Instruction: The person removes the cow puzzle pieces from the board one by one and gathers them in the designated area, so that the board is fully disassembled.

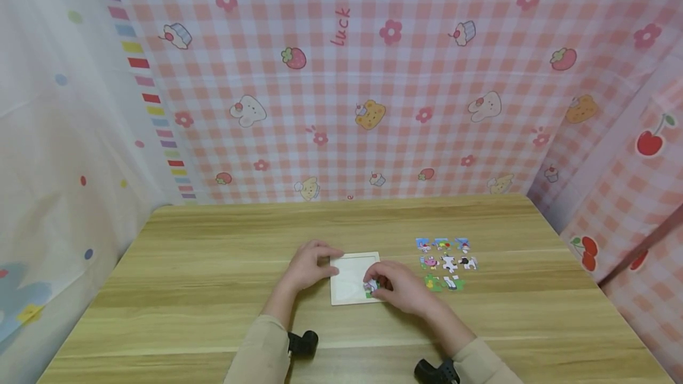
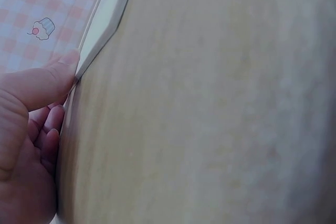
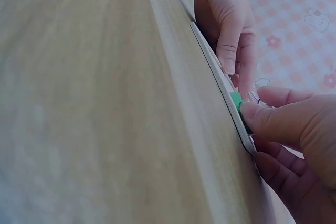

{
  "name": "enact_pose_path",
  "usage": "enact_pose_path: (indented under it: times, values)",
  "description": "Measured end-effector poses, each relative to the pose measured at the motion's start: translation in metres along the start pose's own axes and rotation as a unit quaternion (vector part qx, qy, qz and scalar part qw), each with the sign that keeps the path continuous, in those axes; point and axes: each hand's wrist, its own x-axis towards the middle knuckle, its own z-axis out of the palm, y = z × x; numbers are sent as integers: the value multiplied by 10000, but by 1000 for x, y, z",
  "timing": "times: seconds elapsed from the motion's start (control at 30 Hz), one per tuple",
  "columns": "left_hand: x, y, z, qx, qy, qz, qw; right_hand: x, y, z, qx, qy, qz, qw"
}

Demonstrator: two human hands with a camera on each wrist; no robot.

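A pale, square puzzle tray (image 1: 349, 286) with a raised rim lies on the table. My left hand (image 1: 309, 266) rests at its left side, with thumb and forefinger spread apart along the rim. In the left wrist view the thumb (image 2: 63, 69) touches the tray's edge, and the other fingers bend beneath it. My right hand (image 1: 401, 286) pinches a jigsaw piece (image 1: 370, 287) between thumb and fingers, over the tray's lower right corner. The green part of that piece (image 3: 236, 99) shows right at the tray rim in the right wrist view; my fingers cover the rest.
To the right of the tray, several loose jigsaw pieces (image 1: 449, 264) lie in three rows on the wooden table (image 1: 213, 253). A pink checked curtain (image 1: 331, 76) hangs behind the table's far edge. Black wrist cameras (image 1: 304, 344) sit at both sleeves.
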Motion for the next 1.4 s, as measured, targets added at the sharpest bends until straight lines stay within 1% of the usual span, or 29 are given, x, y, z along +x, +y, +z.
enact_pose_path:
  times: [0.33, 0.63, 0.73, 0.9, 0.97, 1.2, 1.4]
  values:
    - [1, 0, 0, 13, 4, 20, 10000, -1, -3, -2, 131, 82, 242, 9996]
    - [1, -1, 0, 9, -54, 26, 10000, -7, 2, -14, 667, 336, 117, 9971]
    - [1, -1, 0, 14, -78, 26, 10000, -11, 4, -20, 710, 368, 243, 9965]
    - [1, -2, 1, 42, -75, 11, 10000, -19, 7, -31, 417, 475, 523, 9966]
    - [1, -3, 1, 53, -65, 30, 10000, -22, 8, -35, 378, 550, 562, 9962]
    - [0, -1, -1, 42, -78, 52, 9999, -34, 17, -48, 685, 798, 652, 9923]
    - [-1, -1, 0, 53, -91, 60, 9999, -49, 27, -61, 873, 1069, 559, 9888]
